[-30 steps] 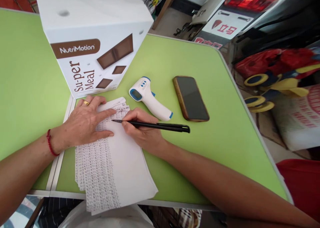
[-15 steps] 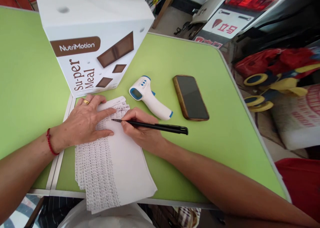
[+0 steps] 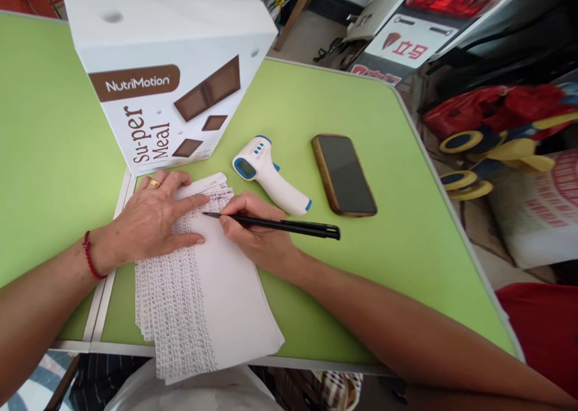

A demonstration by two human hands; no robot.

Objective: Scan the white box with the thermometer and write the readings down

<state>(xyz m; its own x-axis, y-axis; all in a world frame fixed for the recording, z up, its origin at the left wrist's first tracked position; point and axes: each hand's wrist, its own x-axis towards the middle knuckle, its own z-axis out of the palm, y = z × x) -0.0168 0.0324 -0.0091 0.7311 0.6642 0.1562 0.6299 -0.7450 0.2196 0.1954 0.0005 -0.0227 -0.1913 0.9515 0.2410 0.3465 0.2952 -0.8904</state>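
Observation:
A fanned stack of paper sheets (image 3: 239, 302) lies at the table's near edge, its left part covered with rows of handwriting and its right part blank. My left hand (image 3: 158, 215) rests flat on the upper left of the sheets, fingers spread, with a ring on one finger. In my right hand (image 3: 253, 227) is a black pen (image 3: 289, 225), gripped between thumb and fingers. Its tip points left and is at the paper, close to the left thumb and forefinger. Whether the tip touches the sheet I cannot tell.
Behind the sheets stands a white NutriMotion box (image 3: 167, 98). To the right lie a white-and-blue infrared thermometer (image 3: 271, 176) and a phone (image 3: 345, 175) in a brown case. The green table (image 3: 406, 260) has a metal rim. Beyond it are a white vehicle (image 3: 433, 32) and a sack (image 3: 542, 218).
The pen tip has shifted very slightly upward on the paper, with the right hand tilting a little. My left hand and the sheets stay in place.

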